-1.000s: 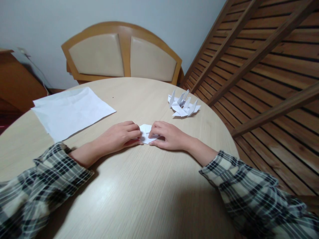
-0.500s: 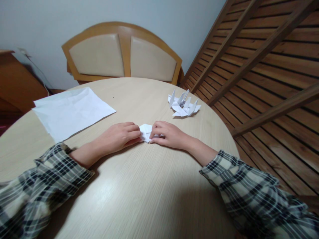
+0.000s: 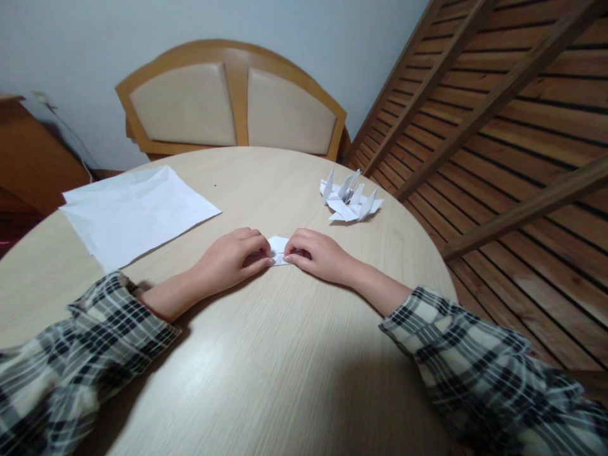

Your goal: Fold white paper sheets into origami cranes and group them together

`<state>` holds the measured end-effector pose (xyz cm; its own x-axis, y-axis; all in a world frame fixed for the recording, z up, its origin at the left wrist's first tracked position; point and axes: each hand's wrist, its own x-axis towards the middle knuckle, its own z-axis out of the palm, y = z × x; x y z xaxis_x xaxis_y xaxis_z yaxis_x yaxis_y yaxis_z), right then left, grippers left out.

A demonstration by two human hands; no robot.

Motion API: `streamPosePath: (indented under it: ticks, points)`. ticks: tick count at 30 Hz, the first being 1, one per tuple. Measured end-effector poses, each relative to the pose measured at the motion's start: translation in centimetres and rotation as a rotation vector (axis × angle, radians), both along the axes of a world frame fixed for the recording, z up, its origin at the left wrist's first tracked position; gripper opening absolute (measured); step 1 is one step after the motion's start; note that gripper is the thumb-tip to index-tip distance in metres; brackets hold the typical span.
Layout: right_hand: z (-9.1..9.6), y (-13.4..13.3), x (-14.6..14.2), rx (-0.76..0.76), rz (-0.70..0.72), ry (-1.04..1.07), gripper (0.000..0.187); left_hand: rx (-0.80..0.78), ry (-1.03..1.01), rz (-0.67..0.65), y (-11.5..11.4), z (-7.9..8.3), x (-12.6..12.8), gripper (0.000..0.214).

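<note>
A small folded piece of white paper (image 3: 278, 247) lies on the round pale wooden table (image 3: 266, 380), mostly covered by my fingers. My left hand (image 3: 232, 256) is curled, its fingertips pinching the paper's left side. My right hand (image 3: 319, 254) is curled too, its fingertips pressing and pinching the right side. Both hands rest on the tabletop, and plaid sleeves cover both forearms.
A stack of flat white paper sheets (image 3: 135, 212) lies at the left of the table. A cluster of finished folded paper figures (image 3: 350, 199) sits at the right rear. A wooden chair (image 3: 230, 104) stands behind the table. A slatted wooden wall (image 3: 503, 126) runs along the right.
Both hands have shifted slightly away from me and closed in together. Less of the folded paper shows between them now.
</note>
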<state>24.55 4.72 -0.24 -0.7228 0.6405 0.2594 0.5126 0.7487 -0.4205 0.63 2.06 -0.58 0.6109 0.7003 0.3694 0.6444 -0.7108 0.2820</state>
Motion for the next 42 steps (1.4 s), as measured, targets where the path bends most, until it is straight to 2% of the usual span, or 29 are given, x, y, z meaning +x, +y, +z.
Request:
streamPosePath:
  ticks: [3,8,13,16,20,29,36,42]
  points:
    - [0.0,-0.1,0.0,-0.03,-0.036,0.013,0.004,-0.071,-0.034,0.006,0.0,0.1,0.1,0.015]
    - [-0.1,-0.3,0.4,-0.01,-0.105,-0.054,0.019,-0.104,-0.043,0.058,-0.2,0.1,0.4,0.018]
    - [0.5,-0.6,0.3,-0.028,-0.161,-0.147,0.045,-0.031,-0.037,0.103,-0.1,-0.6,0.2,0.042]
    - [1.0,-0.7,0.1,-0.049,-0.179,-0.216,0.052,-0.032,-0.012,0.11,0.1,-1.1,-0.1,0.052]
    - [1.2,-0.7,-0.2,-0.064,-0.186,-0.249,0.05,-0.077,0.004,0.101,0.3,-1.2,-0.3,0.053]
    - [0.3,-0.6,-0.9,0.047,-0.219,-0.237,0.04,-0.09,-0.025,0.067,0.5,-1.4,-0.4,0.05]
    - [-0.1,-0.5,-1.1,0.075,-0.26,-0.18,0.028,-0.017,-0.011,0.057,0.3,-1.1,-0.2,0.043]
    - [0.0,-0.3,-1.2,0.089,-0.288,-0.197,0.023,0.116,0.045,0.055,-0.1,-1.2,0.1,0.038]
